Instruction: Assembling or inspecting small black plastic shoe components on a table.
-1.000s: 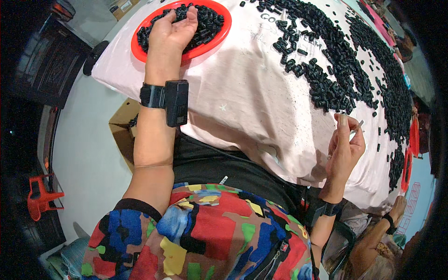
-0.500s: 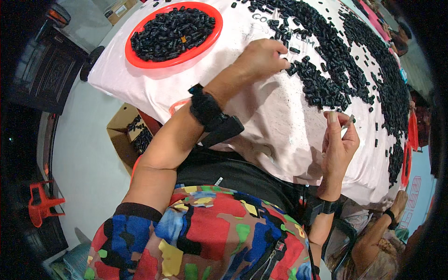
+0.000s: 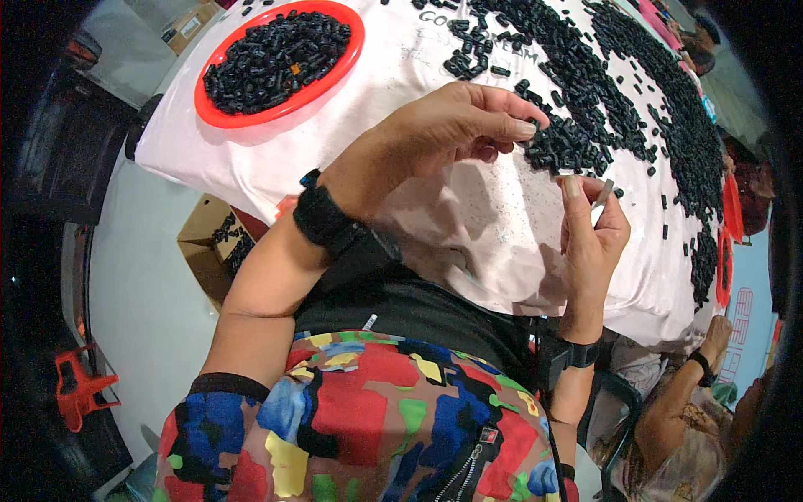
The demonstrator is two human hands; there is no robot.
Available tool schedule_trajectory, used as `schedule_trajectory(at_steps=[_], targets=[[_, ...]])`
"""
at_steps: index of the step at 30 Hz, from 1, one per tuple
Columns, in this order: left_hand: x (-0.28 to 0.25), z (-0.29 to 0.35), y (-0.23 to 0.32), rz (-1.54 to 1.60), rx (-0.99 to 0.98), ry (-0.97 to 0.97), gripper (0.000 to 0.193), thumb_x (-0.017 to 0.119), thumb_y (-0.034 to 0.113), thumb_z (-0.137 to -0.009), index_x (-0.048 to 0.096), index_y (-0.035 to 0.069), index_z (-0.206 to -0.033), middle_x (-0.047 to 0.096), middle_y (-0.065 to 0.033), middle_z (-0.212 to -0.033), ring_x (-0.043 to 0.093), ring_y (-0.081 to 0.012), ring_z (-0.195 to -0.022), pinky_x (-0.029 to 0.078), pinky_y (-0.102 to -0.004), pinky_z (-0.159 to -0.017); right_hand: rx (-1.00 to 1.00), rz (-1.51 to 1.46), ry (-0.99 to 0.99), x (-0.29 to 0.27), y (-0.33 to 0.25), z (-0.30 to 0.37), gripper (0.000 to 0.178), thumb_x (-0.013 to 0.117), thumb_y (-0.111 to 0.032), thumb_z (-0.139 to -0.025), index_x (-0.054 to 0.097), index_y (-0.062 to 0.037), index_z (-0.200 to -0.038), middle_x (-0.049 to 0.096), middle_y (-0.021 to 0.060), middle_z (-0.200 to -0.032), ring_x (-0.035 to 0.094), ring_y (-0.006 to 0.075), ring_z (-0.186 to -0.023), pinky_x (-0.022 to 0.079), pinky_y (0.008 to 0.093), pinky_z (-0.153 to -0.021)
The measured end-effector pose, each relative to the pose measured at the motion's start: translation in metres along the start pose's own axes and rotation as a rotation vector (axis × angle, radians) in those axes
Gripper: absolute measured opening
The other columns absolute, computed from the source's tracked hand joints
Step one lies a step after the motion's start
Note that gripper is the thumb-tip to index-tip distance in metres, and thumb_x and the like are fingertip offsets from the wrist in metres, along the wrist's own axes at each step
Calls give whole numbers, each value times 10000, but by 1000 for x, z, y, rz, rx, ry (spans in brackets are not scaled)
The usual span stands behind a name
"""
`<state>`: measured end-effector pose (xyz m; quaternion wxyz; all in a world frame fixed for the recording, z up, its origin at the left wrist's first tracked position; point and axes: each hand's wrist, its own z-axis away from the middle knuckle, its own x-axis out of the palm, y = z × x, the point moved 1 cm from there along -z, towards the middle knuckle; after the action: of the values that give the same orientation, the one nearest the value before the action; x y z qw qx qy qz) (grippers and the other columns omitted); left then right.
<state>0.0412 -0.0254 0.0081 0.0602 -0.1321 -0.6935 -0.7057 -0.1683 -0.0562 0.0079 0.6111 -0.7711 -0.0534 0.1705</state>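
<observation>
At the near edge of a pile of small black cylindrical pieces, my left hand pinches thumb and forefinger around what looks like one such piece, mostly hidden by the fingertips. My right hand is closed, close to the near side of that pile. A thin, flat, grey blade-like tool sticks up from between its thumb and fingers. To the far left a red round tray is heaped with the same black pieces, with one orange bit among them.
A white cloth covers the work surface, with more black pieces spread far and right. Below its left edge stands an open cardboard box. A red stool is on the floor at left. Another person's arm shows at lower right.
My left hand has turned so thumb and forefinger point right at the pile edge. My right hand stays near the pile, still gripping the blade-like tool. The whole view has shifted slightly.
</observation>
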Motion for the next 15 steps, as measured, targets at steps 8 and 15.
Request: schedule_trajectory(at_steps=[8,15], targets=[[23,8,-10,358,-77,-184,335,625,235,-872,588,73,-1163,601,28,-861,531,-38,-753,417,-182,-665,-49,-75,19,2,-5,4,136,685,-119,-820,651,-8,-892,614,-2,-790,497,52,-690,404,197,-640],[35,11,-12,307,-69,-191,320,642,239,-854,596,83,-1129,605,49,-879,521,-30,-748,406,-188,-668,-142,-57,18,5,-13,7,204,725,-80,-766,650,-16,-944,632,-7,-868,437,27,-646,368,169,-596]])
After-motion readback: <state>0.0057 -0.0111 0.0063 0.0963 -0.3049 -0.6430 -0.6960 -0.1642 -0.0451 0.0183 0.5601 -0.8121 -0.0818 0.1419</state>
